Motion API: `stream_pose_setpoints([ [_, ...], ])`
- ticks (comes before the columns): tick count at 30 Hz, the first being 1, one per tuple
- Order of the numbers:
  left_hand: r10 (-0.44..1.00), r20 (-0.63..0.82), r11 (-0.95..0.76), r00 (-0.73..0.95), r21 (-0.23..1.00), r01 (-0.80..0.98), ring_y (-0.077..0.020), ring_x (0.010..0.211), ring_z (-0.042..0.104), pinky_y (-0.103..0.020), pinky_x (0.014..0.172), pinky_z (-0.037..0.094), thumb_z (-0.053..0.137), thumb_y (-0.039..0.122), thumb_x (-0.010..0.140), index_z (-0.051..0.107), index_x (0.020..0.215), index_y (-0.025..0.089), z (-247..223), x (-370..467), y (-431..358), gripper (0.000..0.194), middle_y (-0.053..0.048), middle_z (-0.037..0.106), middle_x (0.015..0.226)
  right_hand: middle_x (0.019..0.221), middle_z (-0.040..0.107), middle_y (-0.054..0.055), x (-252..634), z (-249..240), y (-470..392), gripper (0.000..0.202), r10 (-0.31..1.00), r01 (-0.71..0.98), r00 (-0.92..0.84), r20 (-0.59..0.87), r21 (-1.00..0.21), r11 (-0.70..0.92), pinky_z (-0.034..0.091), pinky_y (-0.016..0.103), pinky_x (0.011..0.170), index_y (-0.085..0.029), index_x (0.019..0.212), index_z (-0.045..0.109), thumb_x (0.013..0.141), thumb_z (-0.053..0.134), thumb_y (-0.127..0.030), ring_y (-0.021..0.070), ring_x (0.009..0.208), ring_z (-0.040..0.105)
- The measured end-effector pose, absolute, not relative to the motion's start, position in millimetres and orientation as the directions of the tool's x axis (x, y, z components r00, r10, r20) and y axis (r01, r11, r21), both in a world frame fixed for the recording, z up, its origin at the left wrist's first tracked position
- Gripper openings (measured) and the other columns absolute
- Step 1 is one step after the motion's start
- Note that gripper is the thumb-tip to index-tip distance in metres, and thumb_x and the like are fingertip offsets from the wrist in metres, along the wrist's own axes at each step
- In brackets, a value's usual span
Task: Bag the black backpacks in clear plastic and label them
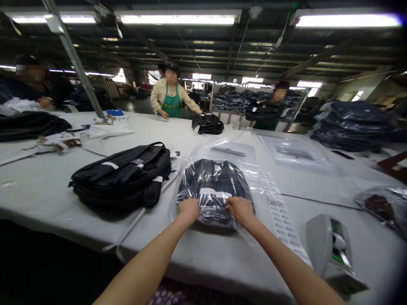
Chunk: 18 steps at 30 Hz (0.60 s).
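Note:
A dark backpack lies inside a clear plastic bag on the white table in front of me. My left hand is closed on the plastic at the near left side of the backpack. At the near right side, my right hand pinches the plastic with its fingers. To the left of the bagged one rests an unwrapped black backpack with white paper bands round its straps.
A tape dispenser stands at the right, beside a strip of labels. Flat plastic bags lie beyond. A person in a green apron touches a black backpack across the table. Wrapped backpacks are stacked at the right.

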<state>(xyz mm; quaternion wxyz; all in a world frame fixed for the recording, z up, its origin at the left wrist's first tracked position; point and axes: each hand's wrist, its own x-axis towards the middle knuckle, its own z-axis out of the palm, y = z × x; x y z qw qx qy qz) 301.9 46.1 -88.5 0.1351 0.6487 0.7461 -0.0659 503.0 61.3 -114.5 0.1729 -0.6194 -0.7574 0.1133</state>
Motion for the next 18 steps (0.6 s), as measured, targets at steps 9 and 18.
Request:
stream_pose_setpoints([
  [9, 0.947, -0.296, 0.148, -0.127, 0.050, 0.988, -0.0211, 0.099, 0.057, -0.042, 0.084, 0.049, 0.055, 0.033, 0.088, 0.056, 0.110, 0.013, -88, 308, 48, 0.030, -0.009, 0.057, 0.112, 0.047, 0.062, 0.000, 514, -117, 83, 0.021, 0.965, 0.847, -0.173, -0.197, -0.530, 0.044, 0.044, 0.019, 0.049, -0.014, 0.056, 0.062, 0.075, 0.063, -0.023, 0.0099, 0.046, 0.058],
  [18, 0.950, -0.293, 0.140, -0.111, 0.078, 0.987, -0.0211, 0.098, 0.057, -0.042, 0.084, 0.049, 0.055, 0.033, 0.088, 0.056, 0.110, 0.013, -88, 305, 49, 0.030, -0.009, 0.057, 0.112, 0.054, 0.063, 0.010, 504, -90, 67, 0.019, 0.998, 0.858, -0.035, 0.047, -0.511, 0.054, 0.047, 0.028, 0.060, -0.012, 0.058, 0.062, 0.076, 0.055, -0.012, 0.0201, 0.062, 0.063],
])
